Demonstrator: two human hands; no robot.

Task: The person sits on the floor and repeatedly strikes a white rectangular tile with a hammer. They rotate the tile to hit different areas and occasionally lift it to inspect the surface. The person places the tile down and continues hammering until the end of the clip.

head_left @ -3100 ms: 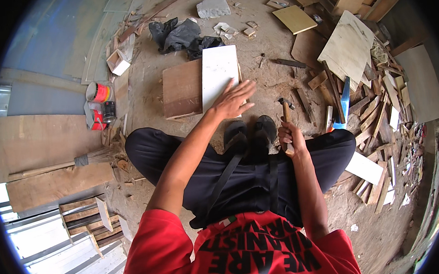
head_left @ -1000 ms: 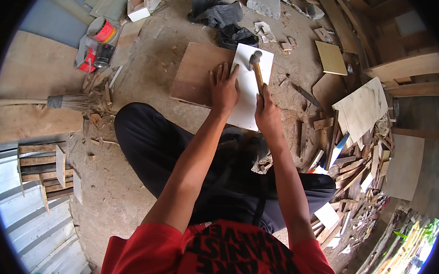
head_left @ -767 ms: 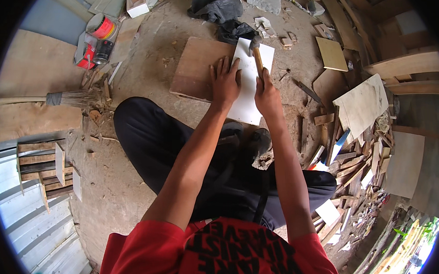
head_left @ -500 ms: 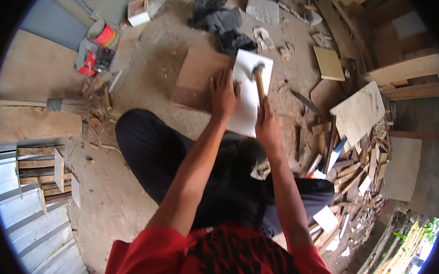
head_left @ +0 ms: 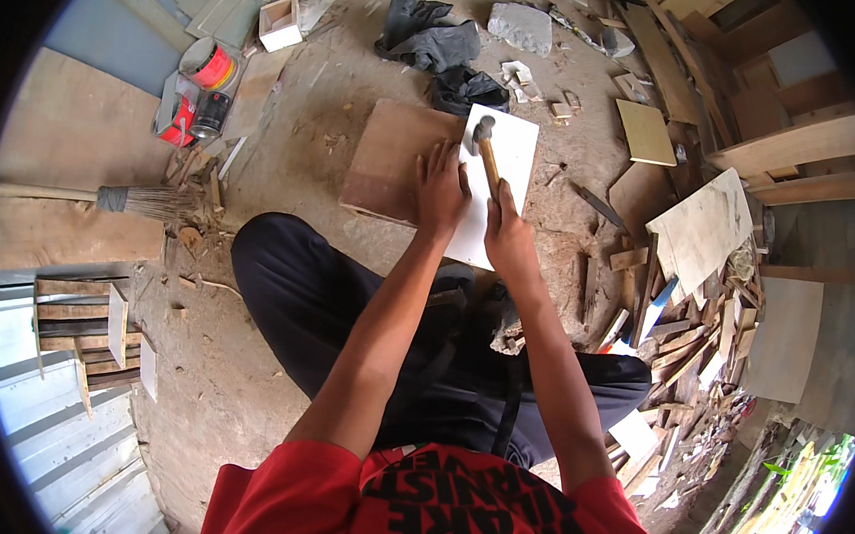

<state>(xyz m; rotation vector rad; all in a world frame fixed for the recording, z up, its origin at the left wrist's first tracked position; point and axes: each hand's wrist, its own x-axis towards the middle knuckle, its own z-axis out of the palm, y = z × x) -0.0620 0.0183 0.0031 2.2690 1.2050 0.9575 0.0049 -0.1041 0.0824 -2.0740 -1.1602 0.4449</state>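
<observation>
A brown wooden box (head_left: 383,163) rests on the floor in front of my crossed legs, with a white panel (head_left: 515,161) along its right side. My left hand (head_left: 443,194) lies on the box close to the panel's left edge, fingers stretched out and gripping nothing. In my right hand (head_left: 510,236) is a hammer (head_left: 491,167), held by its wooden handle. Its metal head is over the upper left part of the white panel; whether it touches the surface I cannot tell.
Black plastic sheeting (head_left: 430,44) lies beyond the box. A handsaw (head_left: 598,205) and wood scraps (head_left: 687,336) are on the right, near a pale board (head_left: 704,228). Red tins (head_left: 207,64) and a broom (head_left: 144,200) are at the left.
The hammer and my right hand have shifted slightly left over the white panel. My left hand stays on the box. The whole view has moved a little.
</observation>
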